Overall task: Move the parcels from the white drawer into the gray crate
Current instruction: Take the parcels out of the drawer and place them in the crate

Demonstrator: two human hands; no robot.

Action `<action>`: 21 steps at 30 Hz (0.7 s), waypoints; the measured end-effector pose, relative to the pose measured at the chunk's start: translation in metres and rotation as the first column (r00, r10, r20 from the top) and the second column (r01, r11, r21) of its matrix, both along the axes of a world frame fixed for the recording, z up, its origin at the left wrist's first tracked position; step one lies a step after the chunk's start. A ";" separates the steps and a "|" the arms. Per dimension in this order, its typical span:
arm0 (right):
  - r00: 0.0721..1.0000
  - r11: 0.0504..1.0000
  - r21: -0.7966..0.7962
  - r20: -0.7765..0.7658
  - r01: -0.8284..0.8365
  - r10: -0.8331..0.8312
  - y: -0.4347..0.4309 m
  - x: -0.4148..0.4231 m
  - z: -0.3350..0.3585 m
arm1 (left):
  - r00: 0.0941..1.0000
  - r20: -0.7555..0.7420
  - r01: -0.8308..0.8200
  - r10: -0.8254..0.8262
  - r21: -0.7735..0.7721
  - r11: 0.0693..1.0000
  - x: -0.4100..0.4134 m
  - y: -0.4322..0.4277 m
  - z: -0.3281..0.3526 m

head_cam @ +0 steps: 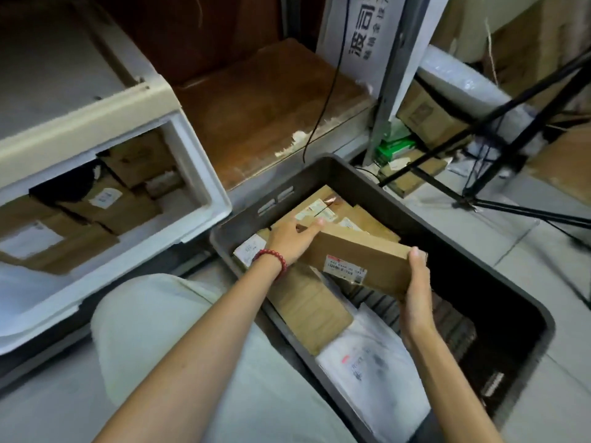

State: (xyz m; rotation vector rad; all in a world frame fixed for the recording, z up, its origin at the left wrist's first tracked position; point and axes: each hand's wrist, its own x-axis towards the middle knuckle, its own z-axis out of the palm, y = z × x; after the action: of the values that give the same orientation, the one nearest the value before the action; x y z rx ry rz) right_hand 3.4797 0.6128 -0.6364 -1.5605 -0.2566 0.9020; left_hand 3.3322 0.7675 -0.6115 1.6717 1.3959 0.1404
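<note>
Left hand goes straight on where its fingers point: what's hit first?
Likely the labelled parcel lying in the gray crate, just beyond the fingertips of the left hand; depth is unclear.

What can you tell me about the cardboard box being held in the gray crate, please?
The cardboard box is a long, flat, brown parcel with a white, red-topped label on its near face. It is tilted over other parcels in the gray crate. The right hand grips its right end; the left hand lies on its left end.
</note>
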 end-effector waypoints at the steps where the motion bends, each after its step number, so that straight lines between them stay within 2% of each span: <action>1: 1.000 0.999 -0.025 -0.008 0.024 -0.024 -0.007 -0.003 -0.007 | 0.999 -0.023 0.028 -0.028 -0.011 1.000 0.005 0.000 -0.005; 9: 0.985 0.981 -0.110 -0.047 0.158 -0.164 -0.021 -0.024 -0.044 | 0.992 -0.046 0.111 -0.115 -0.084 0.990 0.024 0.005 -0.037; 12: 0.988 0.980 -0.130 -0.032 0.149 -0.154 -0.022 -0.035 -0.055 | 0.990 -0.035 0.136 -0.139 -0.083 0.987 0.015 0.006 -0.052; 18: 0.999 0.961 -0.277 -0.040 0.002 -0.014 -0.019 -0.057 -0.073 | 0.975 -0.123 0.192 -0.187 0.029 0.981 0.006 0.007 -0.071; 21: 0.999 0.947 -0.320 -0.038 0.025 -0.039 -0.005 -0.055 -0.076 | 0.957 -0.198 0.246 -0.210 0.181 0.952 0.007 0.002 -0.074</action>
State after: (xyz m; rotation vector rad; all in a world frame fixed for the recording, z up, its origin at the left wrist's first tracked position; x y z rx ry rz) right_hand 3.4246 0.6076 -0.7124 -1.8353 -0.0532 0.9863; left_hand 3.3390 0.7696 -0.6852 2.0473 1.3391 0.0017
